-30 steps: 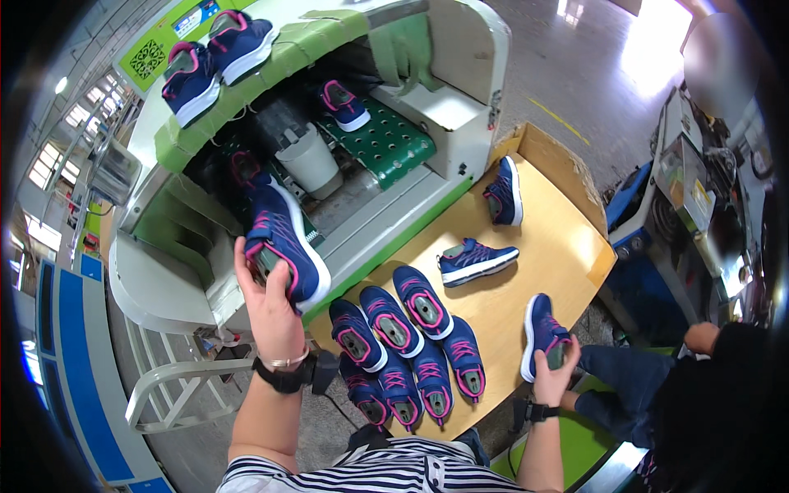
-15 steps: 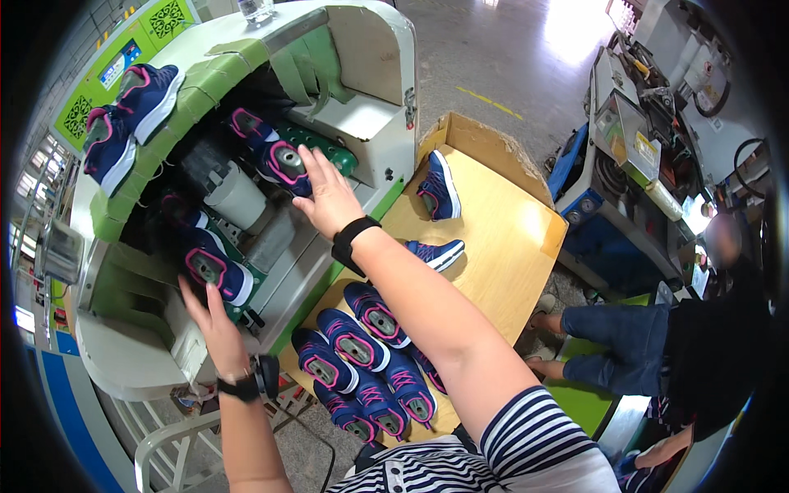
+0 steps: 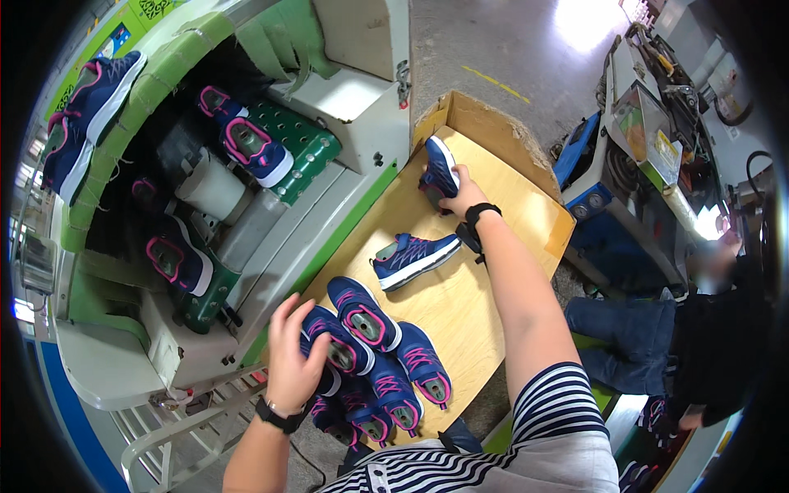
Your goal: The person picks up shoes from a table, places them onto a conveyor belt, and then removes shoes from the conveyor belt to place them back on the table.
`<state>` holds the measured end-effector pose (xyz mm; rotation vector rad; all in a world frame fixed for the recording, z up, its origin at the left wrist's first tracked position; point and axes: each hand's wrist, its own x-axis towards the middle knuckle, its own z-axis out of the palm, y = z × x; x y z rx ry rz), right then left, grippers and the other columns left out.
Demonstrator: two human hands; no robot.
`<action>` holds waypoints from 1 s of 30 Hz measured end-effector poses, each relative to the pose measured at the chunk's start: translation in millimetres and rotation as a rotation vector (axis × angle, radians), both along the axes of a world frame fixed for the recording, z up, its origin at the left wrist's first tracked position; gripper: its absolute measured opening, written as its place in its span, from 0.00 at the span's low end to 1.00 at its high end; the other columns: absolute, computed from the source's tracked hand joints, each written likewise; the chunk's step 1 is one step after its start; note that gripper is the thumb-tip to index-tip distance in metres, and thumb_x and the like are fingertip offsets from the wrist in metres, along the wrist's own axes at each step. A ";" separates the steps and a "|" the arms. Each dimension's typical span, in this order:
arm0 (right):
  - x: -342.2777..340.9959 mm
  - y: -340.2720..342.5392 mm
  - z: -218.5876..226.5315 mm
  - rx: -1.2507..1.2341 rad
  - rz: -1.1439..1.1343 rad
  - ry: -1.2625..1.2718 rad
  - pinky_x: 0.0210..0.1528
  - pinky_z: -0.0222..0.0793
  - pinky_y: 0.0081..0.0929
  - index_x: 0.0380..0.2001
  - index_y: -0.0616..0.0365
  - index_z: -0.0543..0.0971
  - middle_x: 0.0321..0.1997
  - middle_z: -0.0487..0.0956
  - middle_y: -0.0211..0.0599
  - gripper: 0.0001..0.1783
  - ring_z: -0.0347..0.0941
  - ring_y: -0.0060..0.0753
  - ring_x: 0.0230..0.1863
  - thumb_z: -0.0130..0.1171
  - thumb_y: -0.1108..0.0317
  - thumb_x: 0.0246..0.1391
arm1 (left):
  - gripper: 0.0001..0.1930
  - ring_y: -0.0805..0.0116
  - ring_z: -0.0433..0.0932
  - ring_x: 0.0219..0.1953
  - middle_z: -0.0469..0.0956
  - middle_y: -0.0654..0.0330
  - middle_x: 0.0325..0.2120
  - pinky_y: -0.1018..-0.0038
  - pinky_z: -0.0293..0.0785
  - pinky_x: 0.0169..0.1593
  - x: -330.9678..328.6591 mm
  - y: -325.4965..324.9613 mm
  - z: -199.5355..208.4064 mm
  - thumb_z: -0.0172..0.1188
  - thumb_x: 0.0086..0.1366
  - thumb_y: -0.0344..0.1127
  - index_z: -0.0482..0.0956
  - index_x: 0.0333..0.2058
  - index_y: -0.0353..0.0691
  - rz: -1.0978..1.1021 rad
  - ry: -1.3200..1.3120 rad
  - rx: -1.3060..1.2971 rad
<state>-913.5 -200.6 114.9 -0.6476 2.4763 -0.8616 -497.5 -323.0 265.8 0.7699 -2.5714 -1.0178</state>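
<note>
My right hand [image 3: 465, 191] is closed on a navy sneaker [image 3: 442, 167] with a white sole, at the far side of the wooden table [image 3: 485, 271]. A second navy sneaker [image 3: 415, 259] lies on its side nearer me, sole edge showing. My left hand [image 3: 293, 355] is open, fingers spread, at the left edge of several pink-trimmed sneakers [image 3: 366, 319] grouped on the table. Its thumb overlaps one of them; whether it touches is unclear. Inside the machine, one pair of sneakers [image 3: 256, 152] rests on a green perforated plate [image 3: 316, 146], another pair [image 3: 178, 261] on a lower green plate [image 3: 200, 311].
Two more sneakers [image 3: 100, 94] sit on the machine's green padded rim [image 3: 168, 62]. A cardboard wall [image 3: 501, 123] borders the table's far end. At the right, a person [image 3: 707, 329] in dark clothing stands near other equipment [image 3: 629, 156].
My right hand has left the machine's upper sneakers and taken hold of the far table sneaker. My left hand has moved from the lower pair to beside the grouped sneakers. The view has shifted.
</note>
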 end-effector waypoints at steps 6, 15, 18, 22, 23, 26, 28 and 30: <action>45.7 139.8 -4.0 -0.480 -0.324 -0.682 0.50 0.74 0.45 0.64 0.51 0.58 0.50 0.76 0.48 0.41 0.75 0.45 0.52 0.63 0.68 0.47 | 0.36 0.45 0.53 0.70 0.57 0.44 0.68 0.53 0.51 0.69 -114.8 -22.6 -85.9 0.61 0.62 0.47 0.60 0.66 0.40 -0.276 -0.264 -0.010; 299.2 244.7 -6.5 -0.184 -0.070 -0.221 0.71 0.51 0.45 0.65 0.52 0.67 0.70 0.56 0.59 0.34 0.52 0.61 0.70 0.57 0.61 0.54 | 0.62 0.58 0.76 0.54 0.77 0.45 0.51 0.70 0.68 0.61 -208.7 -29.3 -132.1 0.83 0.37 0.45 0.54 0.66 0.31 -0.652 -0.627 0.312; 307.0 248.6 -26.2 -0.173 -0.026 -0.228 0.70 0.52 0.44 0.65 0.54 0.68 0.68 0.60 0.58 0.32 0.55 0.59 0.69 0.57 0.56 0.59 | 0.53 0.58 0.76 0.53 0.76 0.46 0.50 0.69 0.68 0.61 -205.7 10.0 -132.2 0.83 0.38 0.43 0.61 0.59 0.27 -0.483 -0.500 0.387; 279.3 249.4 8.6 -0.444 -0.334 -0.167 0.69 0.55 0.43 0.68 0.59 0.60 0.67 0.62 0.54 0.39 0.58 0.54 0.68 0.62 0.56 0.59 | 0.44 0.59 0.77 0.49 0.77 0.46 0.45 0.66 0.71 0.57 -206.9 60.1 -113.4 0.78 0.48 0.42 0.61 0.56 0.26 -0.276 -0.308 0.499; 273.5 251.7 21.7 -0.539 -0.384 -0.241 0.71 0.52 0.44 0.71 0.57 0.53 0.70 0.57 0.52 0.44 0.54 0.51 0.72 0.63 0.56 0.59 | 0.44 0.59 0.77 0.49 0.77 0.45 0.45 0.65 0.71 0.57 -202.7 84.3 -101.8 0.76 0.52 0.44 0.59 0.57 0.25 -0.313 -0.267 0.500; 256.2 252.8 36.8 -0.902 -0.433 -0.353 0.73 0.48 0.44 0.74 0.55 0.43 0.73 0.52 0.52 0.51 0.45 0.49 0.76 0.64 0.57 0.59 | 0.46 0.53 0.72 0.55 0.70 0.38 0.51 0.63 0.66 0.62 -161.0 156.2 -46.7 0.67 0.62 0.48 0.50 0.64 0.24 -0.544 -0.274 0.571; 247.8 264.1 11.9 -0.888 -0.321 -0.265 0.72 0.52 0.40 0.73 0.56 0.42 0.72 0.53 0.55 0.54 0.50 0.48 0.74 0.67 0.60 0.55 | 0.48 0.46 0.60 0.65 0.57 0.33 0.61 0.62 0.55 0.68 -117.5 182.1 -37.0 0.62 0.65 0.49 0.41 0.67 0.24 -0.737 -0.238 0.394; 254.3 268.9 -1.3 -0.426 -0.344 -0.140 0.70 0.55 0.37 0.72 0.59 0.46 0.69 0.58 0.56 0.54 0.57 0.48 0.70 0.70 0.65 0.51 | 0.50 0.42 0.47 0.71 0.46 0.32 0.66 0.61 0.45 0.72 -82.1 187.4 -70.2 0.62 0.65 0.47 0.36 0.68 0.25 -0.606 -0.098 0.441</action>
